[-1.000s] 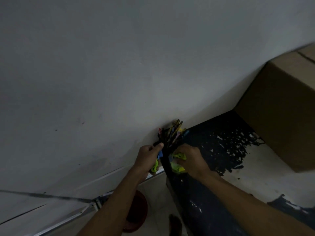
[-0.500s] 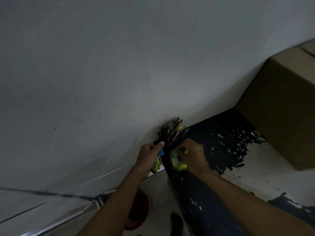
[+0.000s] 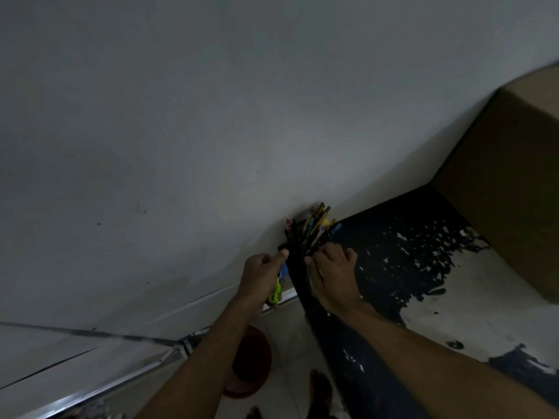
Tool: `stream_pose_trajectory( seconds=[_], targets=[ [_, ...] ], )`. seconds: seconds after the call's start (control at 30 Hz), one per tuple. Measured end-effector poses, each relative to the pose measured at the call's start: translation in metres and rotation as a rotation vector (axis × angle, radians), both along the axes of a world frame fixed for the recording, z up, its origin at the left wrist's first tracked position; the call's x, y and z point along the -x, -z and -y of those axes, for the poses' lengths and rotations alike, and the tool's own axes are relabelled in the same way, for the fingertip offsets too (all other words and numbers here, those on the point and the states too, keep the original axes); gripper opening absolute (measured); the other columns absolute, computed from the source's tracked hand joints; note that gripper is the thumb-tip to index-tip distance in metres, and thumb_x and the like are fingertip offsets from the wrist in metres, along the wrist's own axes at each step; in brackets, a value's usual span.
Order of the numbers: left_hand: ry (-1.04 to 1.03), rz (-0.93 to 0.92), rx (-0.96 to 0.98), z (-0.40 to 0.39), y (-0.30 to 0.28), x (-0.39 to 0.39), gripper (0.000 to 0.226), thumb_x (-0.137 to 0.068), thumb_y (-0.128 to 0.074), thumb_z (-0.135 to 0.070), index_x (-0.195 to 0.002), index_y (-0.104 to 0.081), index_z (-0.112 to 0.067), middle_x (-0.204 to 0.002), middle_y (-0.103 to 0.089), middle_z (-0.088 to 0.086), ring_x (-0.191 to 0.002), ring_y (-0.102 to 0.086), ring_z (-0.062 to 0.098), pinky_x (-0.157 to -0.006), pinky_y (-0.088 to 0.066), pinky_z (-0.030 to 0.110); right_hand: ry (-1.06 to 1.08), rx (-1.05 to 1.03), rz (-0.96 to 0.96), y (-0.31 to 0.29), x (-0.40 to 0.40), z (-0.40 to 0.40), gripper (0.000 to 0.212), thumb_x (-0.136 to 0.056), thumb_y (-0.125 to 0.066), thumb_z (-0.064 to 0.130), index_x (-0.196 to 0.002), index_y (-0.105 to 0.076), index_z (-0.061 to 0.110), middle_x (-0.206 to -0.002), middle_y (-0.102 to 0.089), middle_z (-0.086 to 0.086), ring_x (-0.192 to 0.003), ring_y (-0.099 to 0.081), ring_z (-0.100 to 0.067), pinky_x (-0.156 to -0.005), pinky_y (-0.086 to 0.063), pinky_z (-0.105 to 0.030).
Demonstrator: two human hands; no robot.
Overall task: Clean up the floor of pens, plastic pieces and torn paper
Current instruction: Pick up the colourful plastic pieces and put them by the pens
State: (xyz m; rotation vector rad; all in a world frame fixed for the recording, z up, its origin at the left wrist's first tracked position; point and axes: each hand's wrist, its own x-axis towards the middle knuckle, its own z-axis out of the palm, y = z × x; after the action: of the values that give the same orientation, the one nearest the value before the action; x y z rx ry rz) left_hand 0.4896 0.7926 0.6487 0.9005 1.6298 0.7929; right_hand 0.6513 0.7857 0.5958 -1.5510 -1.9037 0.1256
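A bunch of coloured pens (image 3: 316, 223) stands in a black holder (image 3: 295, 255) against the white wall, at the corner of a dark tabletop (image 3: 402, 252). My left hand (image 3: 261, 279) is closed around a bright green plastic piece (image 3: 275, 293) and a blue plastic piece (image 3: 283, 272), with its thumb touching the holder's left side. My right hand (image 3: 332, 276) rests against the holder's right side, fingertips at the base of the pens. A sliver of yellow-green plastic (image 3: 313, 285) shows under its palm; the rest is hidden.
The tabletop's dark paint has peeled to pale patches. A large cardboard box (image 3: 499, 182) stands on it at the right. Below the table edge, a reddish-brown round object (image 3: 251, 361) and a foot (image 3: 320, 385) are on the pale floor. A metal rail (image 3: 90, 388) runs along the lower left.
My right hand has moved up toward the pens and now covers most of the yellow-green plastic it held. My left hand has stayed beside the holder.
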Motion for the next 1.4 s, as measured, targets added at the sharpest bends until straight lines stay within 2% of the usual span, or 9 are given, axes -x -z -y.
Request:
stream_pose_trajectory(
  seconds=[0.23, 0.37, 0.5, 0.63, 0.8, 0.97, 1.07, 1.17, 1.4],
  targets=[
    [0.032, -0.002, -0.075, -0.003, -0.011, -0.017, 0.040, -0.091, -0.063, -0.033, -0.063, -0.057, -0.005, -0.057, -0.057, 0.011, -0.051, -0.054, 0.021, -0.059, -0.045, 0.030, 0.019, -0.002, -0.174, -0.006, -0.012, 0.008, 0.024, -0.095, -0.043, 0.019, -0.083, -0.062, 0.014, -0.084, -0.059, 0.002, -0.087, -0.052, -0.016, -0.087, -0.028, -0.028],
    [0.179, -0.052, -0.105, -0.002, -0.015, -0.034, 0.038, -0.090, -0.062, -0.038, -0.077, -0.059, -0.003, -0.060, -0.057, 0.010, -0.048, -0.052, 0.018, -0.055, -0.044, 0.032, 0.170, 0.078, -0.335, -0.007, -0.027, 0.011, 0.023, -0.097, -0.042, 0.021, -0.093, -0.063, 0.012, -0.093, -0.059, 0.000, -0.092, -0.052, -0.016, -0.081, -0.037, -0.031],
    [0.444, -0.280, -0.185, -0.001, -0.012, -0.054, 0.028, -0.086, -0.064, -0.045, -0.092, -0.059, -0.017, -0.083, -0.063, 0.004, -0.073, -0.061, 0.018, -0.062, -0.045, 0.029, 0.327, 0.179, -0.543, -0.005, -0.047, 0.020, 0.013, -0.098, -0.050, 0.016, -0.093, -0.061, 0.010, -0.084, -0.057, -0.002, -0.077, -0.055, -0.018, -0.067, -0.040, -0.026],
    [0.759, -0.660, -0.264, -0.003, -0.008, -0.074, 0.033, -0.089, -0.059, -0.043, -0.115, -0.054, -0.023, -0.106, -0.062, 0.006, -0.096, -0.060, 0.026, -0.066, -0.040, 0.027, 0.401, 0.278, -0.671, -0.006, -0.060, 0.031, 0.012, -0.096, -0.054, 0.010, -0.087, -0.061, 0.014, -0.074, -0.059, 0.000, -0.066, -0.052, -0.002, -0.059, -0.038, -0.010],
    [0.847, -0.898, -0.321, -0.007, 0.001, -0.085, 0.042, -0.094, -0.052, -0.035, -0.134, -0.042, -0.030, -0.120, -0.060, 0.013, -0.103, -0.058, 0.035, -0.080, -0.050, 0.039, 0.412, 0.327, -0.705, -0.003, -0.065, 0.035, 0.012, -0.094, -0.056, 0.010, -0.086, -0.065, 0.013, -0.074, -0.061, 0.003, -0.066, -0.054, 0.002, -0.059, -0.037, -0.003],
    [0.718, -0.860, -0.343, -0.006, 0.002, -0.089, 0.050, -0.094, -0.055, -0.039, -0.138, -0.037, -0.024, -0.114, -0.061, 0.013, -0.101, -0.058, 0.035, -0.076, -0.049, 0.038, 0.387, 0.350, -0.694, -0.003, -0.065, 0.033, 0.010, -0.093, -0.058, 0.011, -0.089, -0.067, 0.013, -0.077, -0.062, 0.005, -0.072, -0.057, 0.009, -0.060, -0.037, -0.001],
    [0.502, -0.721, -0.494, -0.004, 0.002, -0.084, 0.029, -0.094, -0.056, -0.041, -0.107, -0.061, -0.015, -0.082, -0.067, 0.009, -0.076, -0.064, 0.027, -0.058, -0.044, 0.030, 0.371, 0.346, -0.698, -0.005, -0.061, 0.031, 0.010, -0.093, -0.058, 0.012, -0.088, -0.066, 0.015, -0.076, -0.061, 0.009, -0.073, -0.057, 0.010, -0.060, -0.038, -0.002],
    [0.303, -0.632, -0.651, -0.002, 0.003, -0.085, 0.032, -0.096, -0.054, -0.036, -0.080, -0.061, -0.009, -0.055, -0.054, 0.007, -0.049, -0.052, 0.021, -0.046, -0.034, 0.032, 0.363, 0.354, -0.724, -0.007, -0.057, 0.026, 0.011, -0.093, -0.058, 0.012, -0.087, -0.067, 0.013, -0.076, -0.063, 0.008, -0.071, -0.058, 0.007, -0.060, -0.038, -0.003],
    [0.241, -0.625, -0.820, -0.009, 0.023, -0.110, 0.033, -0.095, -0.054, -0.033, -0.071, -0.053, -0.009, -0.061, -0.050, 0.005, -0.053, -0.048, 0.017, -0.051, -0.035, 0.029, 0.365, 0.410, -0.804, -0.006, -0.057, 0.018, 0.015, -0.093, -0.057, 0.011, -0.085, -0.070, 0.010, -0.073, -0.065, 0.004, -0.064, -0.056, 0.006, -0.055, -0.039, -0.006]
  ],
)
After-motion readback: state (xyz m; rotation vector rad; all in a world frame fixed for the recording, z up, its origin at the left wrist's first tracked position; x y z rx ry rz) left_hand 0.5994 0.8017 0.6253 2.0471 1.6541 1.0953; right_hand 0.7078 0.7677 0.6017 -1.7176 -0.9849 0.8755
